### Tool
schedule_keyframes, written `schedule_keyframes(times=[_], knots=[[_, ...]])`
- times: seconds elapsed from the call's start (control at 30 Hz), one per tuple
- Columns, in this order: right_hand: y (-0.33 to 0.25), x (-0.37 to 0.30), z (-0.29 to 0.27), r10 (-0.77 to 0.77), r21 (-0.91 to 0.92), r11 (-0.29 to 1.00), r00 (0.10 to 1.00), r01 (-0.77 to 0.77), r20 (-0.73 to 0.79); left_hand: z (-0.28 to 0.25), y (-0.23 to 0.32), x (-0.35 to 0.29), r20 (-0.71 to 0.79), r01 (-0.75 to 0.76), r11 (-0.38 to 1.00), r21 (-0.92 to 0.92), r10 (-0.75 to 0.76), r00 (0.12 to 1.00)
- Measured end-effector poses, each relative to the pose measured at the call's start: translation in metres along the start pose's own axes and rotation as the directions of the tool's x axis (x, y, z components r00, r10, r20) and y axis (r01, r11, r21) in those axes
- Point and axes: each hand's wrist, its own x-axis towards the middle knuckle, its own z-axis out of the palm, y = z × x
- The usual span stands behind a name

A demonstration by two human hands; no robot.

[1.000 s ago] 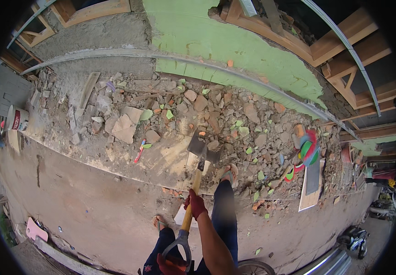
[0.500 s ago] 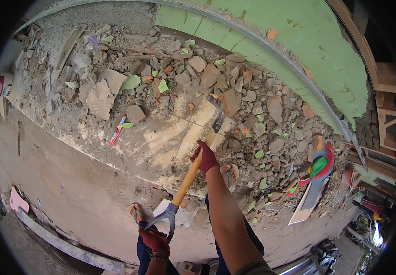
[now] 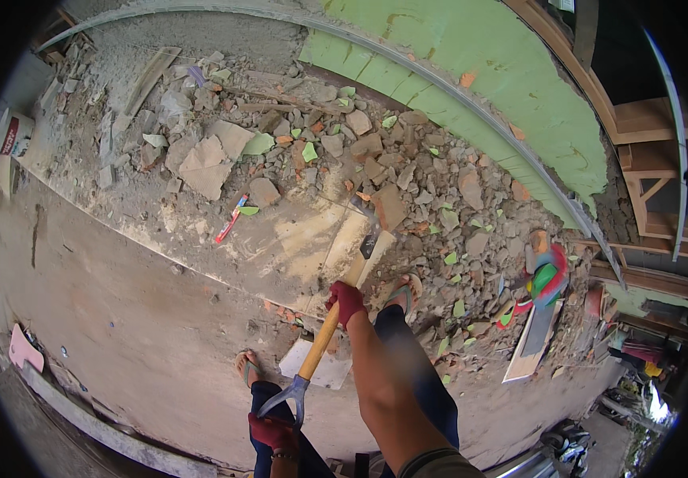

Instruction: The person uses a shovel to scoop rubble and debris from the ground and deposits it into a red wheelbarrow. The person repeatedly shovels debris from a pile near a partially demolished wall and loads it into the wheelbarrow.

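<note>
A shovel slants across the middle, with a wooden shaft (image 3: 319, 344), a forked grey handle end (image 3: 297, 391) and a dark metal socket (image 3: 369, 244). My left hand (image 3: 273, 432), in a dark red glove, is closed on the handle end, low by my leg. Higher up, my right hand (image 3: 347, 303), gloved alike, wraps round the shaft. The shovel's far end meets the rubble beside a flat brown chunk (image 3: 390, 207); dust and debris partly hide the blade. Pale tiles (image 3: 343, 241) show under the dust there.
Broken masonry (image 3: 432, 175) heaps along the green wall panel (image 3: 471, 56). A red tube (image 3: 231, 218) lies left of the shovel. My sandalled feet (image 3: 404, 293) stand either side of it. A white board (image 3: 312, 365) lies between them. A bucket (image 3: 13, 134) stands far left.
Both hands keep their hold on the shovel. My right hand and the far end of the shovel have drawn back a little toward me. The whole view has shifted slightly.
</note>
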Motion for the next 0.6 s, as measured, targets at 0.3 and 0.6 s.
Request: schedule_keyframes(times=[0.3, 0.6], knots=[[0.108, -0.156, 0.069, -0.101, 0.224, 0.970, 0.995, 0.093, 0.024, -0.141, 0.155, 0.079, 0.174, -0.161, 0.987, -0.001, 0.158, 0.972], [0.225, -0.262, 0.071, -0.144, 0.489, 0.862, 0.989, 0.135, -0.019, -0.245, 0.254, 0.102, 0.332, -0.457, 0.884, 0.104, 0.402, 0.853]])
